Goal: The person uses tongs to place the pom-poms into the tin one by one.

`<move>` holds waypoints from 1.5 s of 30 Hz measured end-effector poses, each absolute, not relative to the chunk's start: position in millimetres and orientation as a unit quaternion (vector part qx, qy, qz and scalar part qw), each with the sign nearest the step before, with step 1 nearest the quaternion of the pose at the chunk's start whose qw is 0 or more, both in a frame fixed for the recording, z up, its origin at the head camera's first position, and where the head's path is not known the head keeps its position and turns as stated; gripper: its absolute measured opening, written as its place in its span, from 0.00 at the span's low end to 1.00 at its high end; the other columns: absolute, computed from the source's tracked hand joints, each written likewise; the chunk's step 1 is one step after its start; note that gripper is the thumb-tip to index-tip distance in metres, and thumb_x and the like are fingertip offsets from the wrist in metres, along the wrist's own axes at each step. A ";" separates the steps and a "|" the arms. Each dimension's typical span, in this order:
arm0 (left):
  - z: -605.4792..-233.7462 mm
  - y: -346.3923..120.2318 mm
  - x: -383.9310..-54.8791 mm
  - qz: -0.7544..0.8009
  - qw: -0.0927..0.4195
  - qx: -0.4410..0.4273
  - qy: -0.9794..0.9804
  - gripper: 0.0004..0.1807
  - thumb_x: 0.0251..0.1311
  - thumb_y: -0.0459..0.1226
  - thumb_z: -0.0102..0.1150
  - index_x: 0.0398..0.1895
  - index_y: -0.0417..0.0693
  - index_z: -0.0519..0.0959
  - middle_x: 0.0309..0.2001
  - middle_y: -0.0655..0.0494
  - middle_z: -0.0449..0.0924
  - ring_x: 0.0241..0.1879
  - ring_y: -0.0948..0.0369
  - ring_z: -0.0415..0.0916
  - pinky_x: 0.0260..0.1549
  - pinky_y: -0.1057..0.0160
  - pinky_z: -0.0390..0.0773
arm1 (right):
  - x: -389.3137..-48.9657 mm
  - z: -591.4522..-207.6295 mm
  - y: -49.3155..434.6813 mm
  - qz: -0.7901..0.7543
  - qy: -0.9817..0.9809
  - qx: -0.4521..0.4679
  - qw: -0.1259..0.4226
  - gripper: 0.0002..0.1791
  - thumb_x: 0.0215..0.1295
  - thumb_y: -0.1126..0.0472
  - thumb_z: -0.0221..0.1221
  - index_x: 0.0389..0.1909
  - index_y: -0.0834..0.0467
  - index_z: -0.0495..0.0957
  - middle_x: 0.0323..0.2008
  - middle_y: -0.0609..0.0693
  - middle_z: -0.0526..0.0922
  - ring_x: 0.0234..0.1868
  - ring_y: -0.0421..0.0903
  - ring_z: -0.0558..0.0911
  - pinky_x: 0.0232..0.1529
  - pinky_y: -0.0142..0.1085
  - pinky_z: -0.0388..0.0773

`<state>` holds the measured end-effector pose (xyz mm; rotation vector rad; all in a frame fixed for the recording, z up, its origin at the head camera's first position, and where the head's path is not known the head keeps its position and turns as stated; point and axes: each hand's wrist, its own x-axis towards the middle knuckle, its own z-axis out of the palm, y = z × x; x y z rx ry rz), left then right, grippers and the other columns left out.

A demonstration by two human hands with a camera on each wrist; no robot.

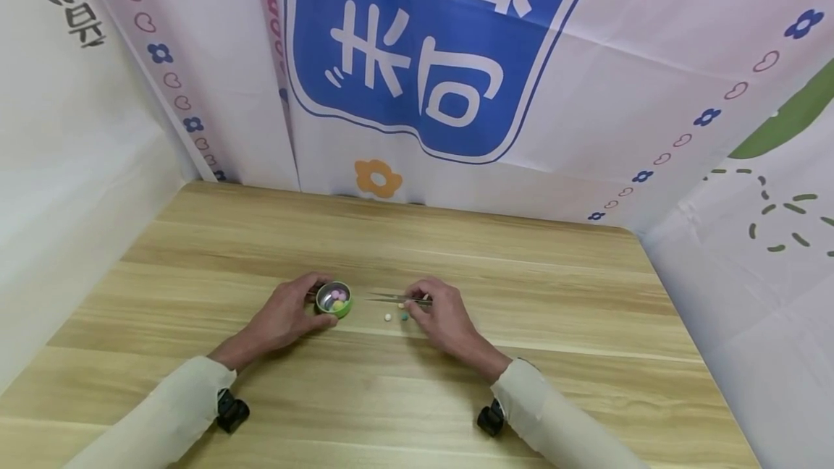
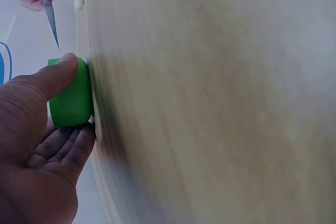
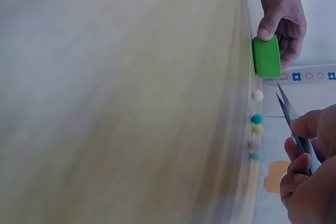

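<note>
A small green bowl [image 2: 71, 103] with a shiny metal inside stands on the table; pink and yellow little balls lie in it in the head view. My left hand [image 1: 280, 318] holds it, thumb on the near side and fingers on the far side. My right hand [image 1: 446, 320] pinches metal tweezers [image 3: 290, 110], their points slightly apart with nothing between them, aimed toward the bowl. Below the tweezers, several loose balls rest on the table: a white ball [image 3: 258, 96] nearest the bowl, then a teal ball [image 3: 256, 119], a yellow ball [image 3: 257, 129] and others.
The wood-grain table [image 1: 391, 396] ends at the back against a hanging cloth [image 1: 247, 129] printed with blue and white characters. White cloth also hangs at both sides. Each sleeve cuff has a black wrist camera [image 1: 232, 411] beside it.
</note>
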<state>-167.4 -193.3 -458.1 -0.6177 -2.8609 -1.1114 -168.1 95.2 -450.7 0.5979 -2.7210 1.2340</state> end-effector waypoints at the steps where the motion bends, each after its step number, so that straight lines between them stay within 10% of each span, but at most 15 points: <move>1: -457.9 -193.2 -167.2 -0.355 0.005 -0.197 -0.914 0.34 0.51 0.39 0.75 0.60 0.38 0.72 0.49 0.45 0.82 0.46 0.53 0.82 0.45 0.52 0.83 | -167.7 -451.2 96.8 0.404 -0.893 0.195 0.047 0.03 0.63 0.64 0.64 0.37 0.57 0.83 0.35 0.47 0.84 0.38 0.41 0.82 0.41 0.31 0.82; 45: -457.2 -193.0 -167.5 -0.352 0.005 -0.196 -0.915 0.33 0.50 0.40 0.75 0.59 0.40 0.73 0.48 0.47 0.83 0.46 0.52 0.82 0.45 0.52 0.82 | -161.0 -459.1 135.2 0.401 -0.902 0.156 0.024 0.03 0.63 0.65 0.64 0.37 0.58 0.83 0.33 0.47 0.82 0.36 0.39 0.79 0.36 0.29 0.78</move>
